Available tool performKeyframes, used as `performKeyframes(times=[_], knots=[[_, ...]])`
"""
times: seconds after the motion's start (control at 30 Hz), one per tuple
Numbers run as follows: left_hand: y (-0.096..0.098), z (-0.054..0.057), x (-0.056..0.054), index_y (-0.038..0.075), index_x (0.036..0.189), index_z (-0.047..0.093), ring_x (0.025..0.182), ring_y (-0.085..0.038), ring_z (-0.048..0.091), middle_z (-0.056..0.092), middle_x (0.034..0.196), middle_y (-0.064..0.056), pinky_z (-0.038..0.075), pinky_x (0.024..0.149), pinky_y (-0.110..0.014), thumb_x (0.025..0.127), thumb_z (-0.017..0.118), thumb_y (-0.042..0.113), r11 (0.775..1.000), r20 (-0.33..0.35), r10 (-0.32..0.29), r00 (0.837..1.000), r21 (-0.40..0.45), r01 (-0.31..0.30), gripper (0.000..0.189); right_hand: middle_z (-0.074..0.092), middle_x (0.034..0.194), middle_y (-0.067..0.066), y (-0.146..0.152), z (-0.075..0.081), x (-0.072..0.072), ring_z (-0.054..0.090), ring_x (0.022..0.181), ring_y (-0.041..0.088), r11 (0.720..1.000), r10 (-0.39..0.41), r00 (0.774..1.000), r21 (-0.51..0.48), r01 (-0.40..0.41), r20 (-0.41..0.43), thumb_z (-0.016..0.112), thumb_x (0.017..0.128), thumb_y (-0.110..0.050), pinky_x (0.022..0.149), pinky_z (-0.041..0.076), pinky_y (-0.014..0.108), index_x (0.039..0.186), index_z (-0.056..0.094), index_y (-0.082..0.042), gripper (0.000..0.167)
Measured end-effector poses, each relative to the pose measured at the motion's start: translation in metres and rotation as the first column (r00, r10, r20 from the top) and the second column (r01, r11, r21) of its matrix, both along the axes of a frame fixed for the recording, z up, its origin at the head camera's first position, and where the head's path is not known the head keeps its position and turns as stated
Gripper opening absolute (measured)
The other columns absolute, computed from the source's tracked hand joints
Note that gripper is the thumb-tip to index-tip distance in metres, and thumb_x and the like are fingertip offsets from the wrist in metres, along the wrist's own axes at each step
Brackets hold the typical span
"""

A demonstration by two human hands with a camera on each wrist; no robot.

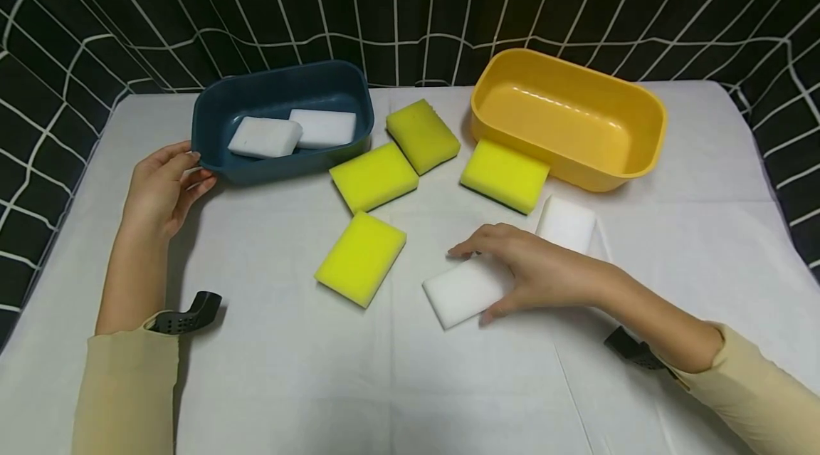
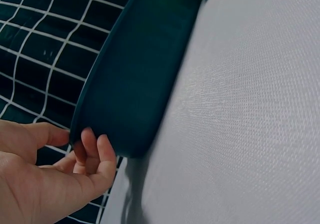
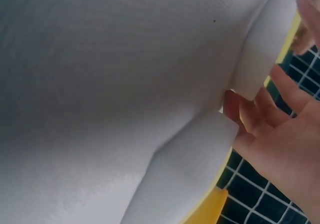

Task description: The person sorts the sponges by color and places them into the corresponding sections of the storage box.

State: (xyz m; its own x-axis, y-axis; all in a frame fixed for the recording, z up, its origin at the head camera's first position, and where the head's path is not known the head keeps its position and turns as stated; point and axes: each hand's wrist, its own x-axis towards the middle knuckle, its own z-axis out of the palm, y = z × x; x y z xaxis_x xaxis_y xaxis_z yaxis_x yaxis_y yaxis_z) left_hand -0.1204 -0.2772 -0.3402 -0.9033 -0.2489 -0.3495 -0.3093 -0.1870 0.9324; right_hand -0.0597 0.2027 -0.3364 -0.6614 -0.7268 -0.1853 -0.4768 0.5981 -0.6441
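The right hand's (image 1: 538, 266) thumb and fingers are spread apart over a white sponge (image 1: 458, 297), the thumb beside its near long edge and the fingers beside its far one. They look wide of the sponge, with no firm hold on it; whether any hidden finger touches it I cannot tell. The left hand's (image 1: 156, 184) fingers are bent in and pinch the left end of the blue tub (image 1: 282, 166) at its rim.

The sponge beneath the right hand lies flat on the table (image 1: 288, 384), between the two tubs and nearer the person. Just beyond that hand is another white sponge (image 1: 566, 223), partly hidden by it. Farther out, one yellow sponge (image 1: 505, 176) lies right against the yellow tub (image 1: 576, 171), outside it. Three more yellow sponges (image 1: 361, 258) lie to the right of the blue tub and nearer the person.

Judging by how things lie, the work of putting sponges into tubs looks about a quarter done. Two white sponges already sit in the blue tub, one overlapping the other. Two white sponges and all four yellow ones remain outside.
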Motion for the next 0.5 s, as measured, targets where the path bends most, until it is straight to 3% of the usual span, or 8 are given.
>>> performKeyframes(times=[0.2,0.5], knots=[[0.0,0.0,0.0,0.006,0.13,0.057,0.076,-0.008,0.066,0.053,0.114,-0.008,0.061,0.068,-0.016,0.11,0.053,0.01,1.0,-0.006,-0.001,1.0,0.007,0.001,0.021,0.064,0.132,-0.002,-0.002,0.002,-0.001,0.057,0.127,0.024,0.998,0.011,1.0,0.067,-0.01,-0.015,0.097,0.077,-0.026,0.11,0.048,0.051,0.137,0.067,-0.017,0.067],[0.0,0.0,-0.001,0.008,0.128,0.058,0.077,-0.009,0.066,0.054,0.113,-0.007,0.061,0.069,-0.016,0.11,0.053,0.012,1.0,0.002,0.002,1.0,0.003,-0.002,0.019,0.067,0.127,-0.002,-0.004,0.011,-0.007,0.06,0.121,0.021,0.998,0.01,0.998,0.061,-0.007,-0.057,0.094,0.081,-0.029,0.106,0.051,0.047,0.133,0.069,-0.013,0.059]])
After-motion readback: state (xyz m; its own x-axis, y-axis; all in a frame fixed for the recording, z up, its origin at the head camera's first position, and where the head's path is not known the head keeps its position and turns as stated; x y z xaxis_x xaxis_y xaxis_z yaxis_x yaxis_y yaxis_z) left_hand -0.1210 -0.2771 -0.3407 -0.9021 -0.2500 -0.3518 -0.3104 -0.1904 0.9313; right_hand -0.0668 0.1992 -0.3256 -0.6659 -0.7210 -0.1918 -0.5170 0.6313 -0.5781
